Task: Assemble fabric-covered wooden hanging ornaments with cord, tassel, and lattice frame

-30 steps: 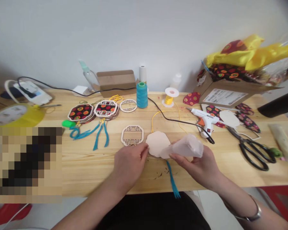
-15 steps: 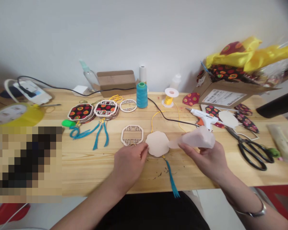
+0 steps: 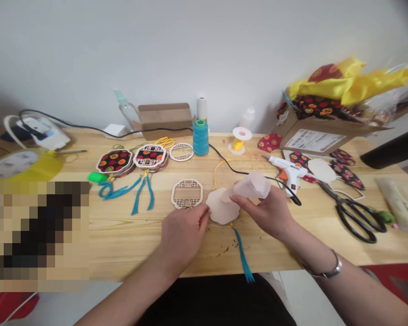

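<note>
"Pale wall across the top of the frame, wooden surface below it. Where's the disc?"

"The disc lies flat just right of the centre, a yellow cord running up from it and a teal tassel hanging down toward the bottom edge."

"And the hands?"

"The right hand is wrapped round a translucent bottle, tilted, with its narrow end down over the disc. Whether the tip touches, I can't tell."

"The left hand?"

"Fingers drawn together at the disc's left edge. They touch it, but I can't tell whether they pinch it. Just above that hand lies a lattice frame."

"What's in the upper middle?"

"A teal thread cone, upright, and to its right a spool of yellow cord. An open box sits behind, near the wall."

"Left of those?"

"Two stacks side by side: one topped with dark patterned cloth, the other with latticework over similar cloth. Teal tassels trail below them."

"And the right side?"

"A white glue gun on its side, black-handled scissors below and to the right of it, and in the upper right a carton heaped with yellow fabric."

"Lower left?"

"Pixelated, so hidden."
</note>
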`<state>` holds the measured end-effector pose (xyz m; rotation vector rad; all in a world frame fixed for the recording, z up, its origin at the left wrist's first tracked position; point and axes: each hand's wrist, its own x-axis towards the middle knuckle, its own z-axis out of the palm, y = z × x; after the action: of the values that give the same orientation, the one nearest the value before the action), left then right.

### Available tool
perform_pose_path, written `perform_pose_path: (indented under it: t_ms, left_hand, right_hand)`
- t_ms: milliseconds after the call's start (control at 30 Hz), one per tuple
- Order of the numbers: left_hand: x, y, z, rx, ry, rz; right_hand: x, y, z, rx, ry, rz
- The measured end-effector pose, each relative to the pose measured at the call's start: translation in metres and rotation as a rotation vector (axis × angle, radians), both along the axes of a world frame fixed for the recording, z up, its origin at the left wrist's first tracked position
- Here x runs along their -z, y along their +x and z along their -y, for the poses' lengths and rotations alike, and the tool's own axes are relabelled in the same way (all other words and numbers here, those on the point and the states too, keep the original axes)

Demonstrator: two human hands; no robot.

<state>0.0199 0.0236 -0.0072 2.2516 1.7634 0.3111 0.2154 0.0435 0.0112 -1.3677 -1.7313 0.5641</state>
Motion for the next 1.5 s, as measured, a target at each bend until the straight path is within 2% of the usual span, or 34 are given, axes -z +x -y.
perform_pose_path:
  t_ms: [267,433,700,900,1167,1367,1500]
  left_hand:
    - [0.002,-0.001,-0.001,0.008,0.005,0.018]
    - [0.001,0.000,0.001,0.000,-0.005,0.015]
    - [0.000,0.000,0.001,0.005,-0.012,-0.022]
    - [-0.001,0.000,0.001,0.006,-0.025,-0.037]
    - [0.000,0.000,0.002,-0.001,-0.020,-0.034]
    - [0.000,0.000,0.002,-0.010,0.009,-0.064]
    - [0.003,0.001,0.003,-0.006,0.033,-0.064]
  right_hand:
    - [-0.002,0.011,0.015,0.003,0.009,0.030]
    - [-0.005,0.007,0.022,-0.037,-0.002,0.011]
    - [-0.007,-0.013,0.000,-0.067,-0.015,-0.039]
    - [-0.002,-0.025,-0.014,-0.119,-0.057,-0.022]
    - [0.000,-0.018,-0.014,-0.017,-0.070,-0.005]
    - [-0.002,-0.024,-0.008,-0.156,-0.042,-0.007]
    - [-0.003,-0.021,-0.013,-0.038,0.025,0.037]
